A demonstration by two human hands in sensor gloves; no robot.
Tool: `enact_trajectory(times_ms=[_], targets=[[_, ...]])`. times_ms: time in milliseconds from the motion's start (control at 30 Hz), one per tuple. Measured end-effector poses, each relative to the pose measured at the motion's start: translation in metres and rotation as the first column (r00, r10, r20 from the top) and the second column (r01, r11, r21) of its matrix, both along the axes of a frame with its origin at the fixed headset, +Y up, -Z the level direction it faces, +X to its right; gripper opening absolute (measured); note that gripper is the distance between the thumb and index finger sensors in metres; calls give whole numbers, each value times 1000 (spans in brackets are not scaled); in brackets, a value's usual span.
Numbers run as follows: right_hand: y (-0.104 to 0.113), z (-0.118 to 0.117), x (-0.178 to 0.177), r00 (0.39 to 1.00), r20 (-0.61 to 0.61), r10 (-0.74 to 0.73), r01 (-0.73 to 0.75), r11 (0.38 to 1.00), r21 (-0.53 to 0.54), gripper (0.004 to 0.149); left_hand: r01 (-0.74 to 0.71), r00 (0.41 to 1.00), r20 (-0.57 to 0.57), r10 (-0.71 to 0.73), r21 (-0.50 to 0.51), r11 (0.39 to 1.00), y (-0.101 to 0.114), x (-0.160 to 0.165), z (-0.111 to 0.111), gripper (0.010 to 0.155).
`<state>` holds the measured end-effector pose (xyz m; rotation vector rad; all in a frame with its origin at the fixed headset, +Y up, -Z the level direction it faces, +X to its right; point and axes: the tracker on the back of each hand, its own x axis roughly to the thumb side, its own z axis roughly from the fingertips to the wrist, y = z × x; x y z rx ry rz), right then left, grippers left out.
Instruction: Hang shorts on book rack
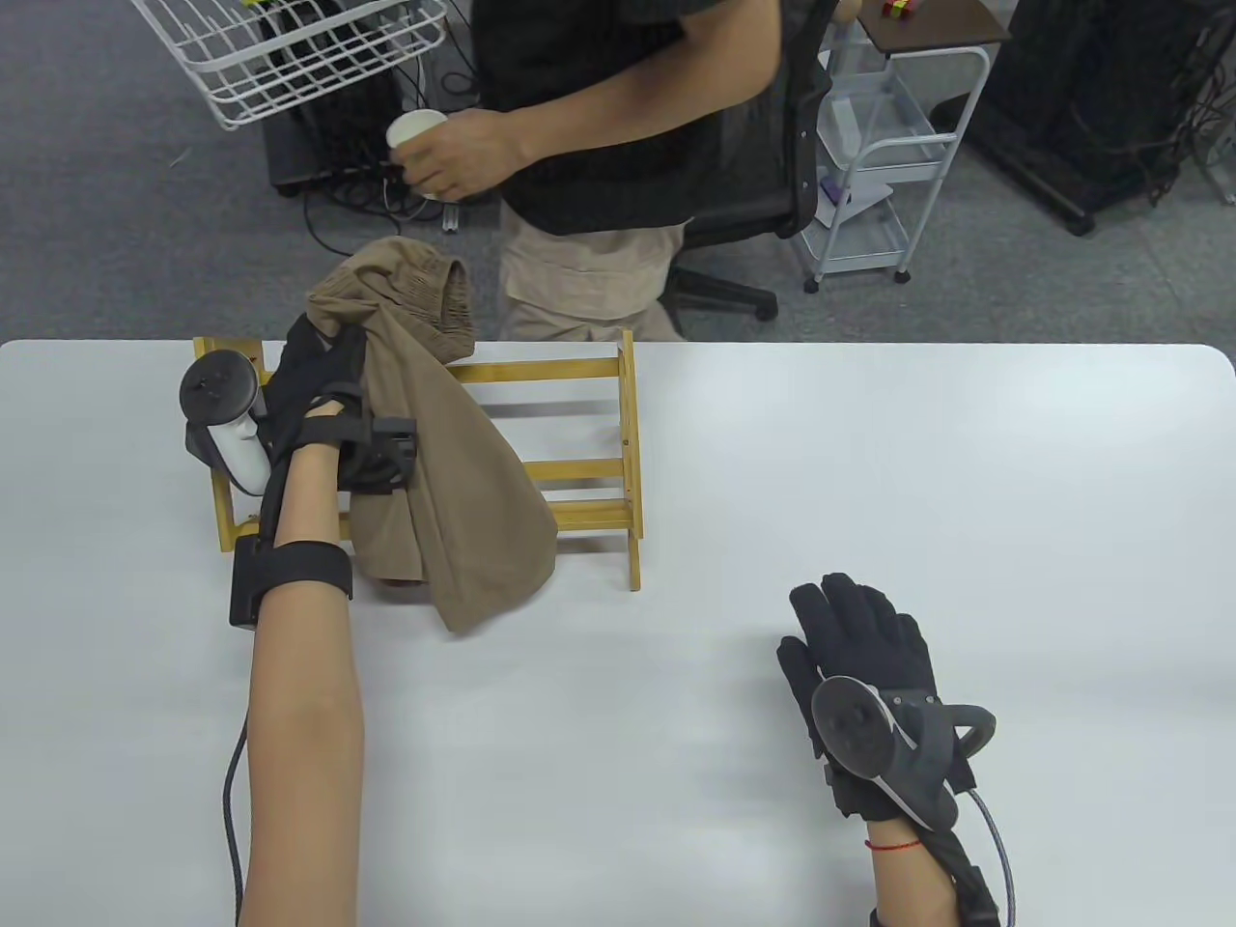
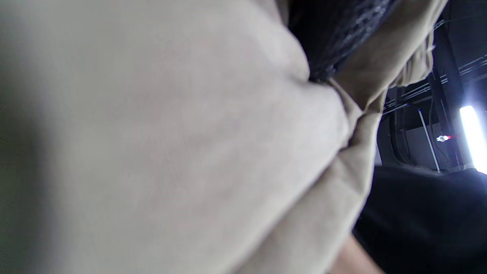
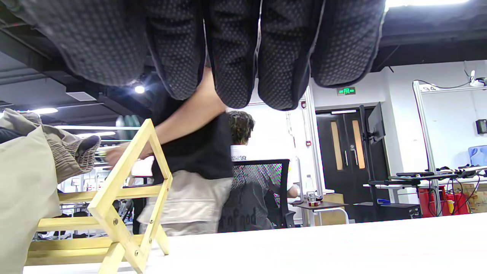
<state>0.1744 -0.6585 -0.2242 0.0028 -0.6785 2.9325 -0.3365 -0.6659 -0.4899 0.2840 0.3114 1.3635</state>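
Tan shorts (image 1: pixel 439 463) are held up over the wooden book rack (image 1: pixel 579 454) at the table's back left. My left hand (image 1: pixel 323 377) grips them near the bunched waistband, and the legs hang down in front of the rack to the table. In the left wrist view the tan cloth (image 2: pixel 171 152) fills the frame, with gloved fingers (image 2: pixel 335 34) at the top. My right hand (image 1: pixel 855 628) lies flat and open on the table at the front right, holding nothing. The right wrist view shows the rack's end frame (image 3: pixel 129 205) and the shorts (image 3: pixel 26 182) at the left.
The white table (image 1: pixel 676 734) spreads between the hands. A person in a black shirt (image 1: pixel 599 106) stands behind the table, holding a white cup. A white wire basket (image 1: pixel 290 58), an office chair and a white cart (image 1: pixel 888 145) stand beyond the table.
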Motion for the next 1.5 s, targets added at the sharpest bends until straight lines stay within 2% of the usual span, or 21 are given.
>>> enact_trajectory(times_ms=[567, 667, 833, 1067, 1500], targets=[[-2, -1, 1, 1000, 11, 4, -4, 1000, -11, 54, -7, 1000, -16, 6, -92, 996, -26, 4, -12, 55], [-2, -2, 1, 1000, 10, 2, -2, 1000, -12, 55, 9, 1000, 14, -8, -115, 993, -28, 2, -12, 61], [-3, -2, 1, 1000, 5, 2, -2, 1000, -10, 54, -21, 998, 54, 26, -94, 995, -27, 2, -10, 73], [-4, -2, 0, 1000, 0, 2, -2, 1000, -8, 54, -124, 980, 153, 131, -54, 991, -20, 2, -9, 82], [-5, -2, 1, 1000, -2, -1, 1, 1000, -8, 54, 6, 984, 178, -1, -24, 1000, 6, -9, -2, 80]])
